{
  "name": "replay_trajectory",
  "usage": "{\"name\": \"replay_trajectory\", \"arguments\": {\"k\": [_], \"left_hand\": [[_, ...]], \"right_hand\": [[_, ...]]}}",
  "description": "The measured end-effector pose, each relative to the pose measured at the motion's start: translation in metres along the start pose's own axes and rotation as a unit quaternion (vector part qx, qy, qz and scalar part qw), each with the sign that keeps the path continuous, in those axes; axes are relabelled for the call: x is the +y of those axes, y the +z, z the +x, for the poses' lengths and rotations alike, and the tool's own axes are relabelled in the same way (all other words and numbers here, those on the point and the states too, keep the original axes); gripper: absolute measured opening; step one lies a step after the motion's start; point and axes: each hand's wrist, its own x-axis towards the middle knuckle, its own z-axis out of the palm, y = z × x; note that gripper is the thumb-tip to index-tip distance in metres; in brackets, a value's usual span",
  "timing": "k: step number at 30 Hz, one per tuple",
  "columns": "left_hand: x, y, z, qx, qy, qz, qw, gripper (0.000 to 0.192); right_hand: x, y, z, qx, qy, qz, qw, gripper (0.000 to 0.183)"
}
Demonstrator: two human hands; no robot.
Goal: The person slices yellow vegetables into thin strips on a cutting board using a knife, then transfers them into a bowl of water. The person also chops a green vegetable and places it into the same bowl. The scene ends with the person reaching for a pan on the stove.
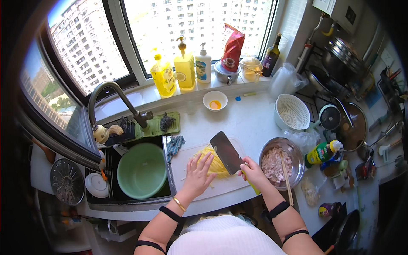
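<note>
Pale yellow shredded strips (220, 164) lie heaped on a whitish cutting board (205, 191). My left hand (199, 173) rests over the heap's left part with its fingers spread. In my right hand (251, 172) is the handle of a cleaver (227, 153), its broad dark blade tilted over the strips. Right of the board stands a steel bowl (299, 169) of diced pale pink meat (276, 164), with wooden chopsticks (286, 178) leaning in it. A blue-grey cloth (175, 146) lies at the board's upper left.
A green basin (142, 172) sits in the sink at left, under a curved faucet (119, 92). Behind the board is a white bowl with yolk (215, 100). A white colander (292, 112) stands at right, near the stove and a green bottle (320, 154). Pump bottles line the windowsill.
</note>
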Motion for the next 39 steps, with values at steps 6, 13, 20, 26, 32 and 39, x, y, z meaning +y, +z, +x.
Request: {"name": "replay_trajectory", "arguments": {"k": [6, 13, 20, 26, 32, 39], "left_hand": [[-0.008, 0.016, 0.014, -0.042, 0.058, 0.090, 0.993, 0.069], [-0.045, 0.023, -0.030, 0.015, -0.064, 0.021, 0.998, 0.057], [-0.071, 0.003, -0.040, 0.081, -0.211, -0.222, 0.948, 0.032], [-0.084, -0.004, -0.045, 0.091, -0.283, -0.482, 0.825, 0.032], [-0.088, -0.029, -0.050, 0.019, -0.340, -0.711, 0.615, 0.058], [-0.087, -0.042, -0.053, -0.017, -0.275, -0.886, 0.372, 0.074]], "right_hand": [[-0.011, 0.007, -0.021, -0.032, 0.068, 0.076, 0.994, 0.015], [0.011, 0.008, -0.026, 0.090, 0.027, 0.092, 0.991, 0.019], [0.044, 0.025, -0.013, 0.286, -0.131, -0.320, 0.894, 0.033], [0.059, 0.046, 0.008, 0.306, -0.136, -0.415, 0.846, 0.035], [0.087, 0.048, 0.017, 0.323, -0.114, -0.464, 0.817, 0.031], [0.084, 0.046, 0.008, 0.321, -0.130, -0.433, 0.833, 0.036]]}}
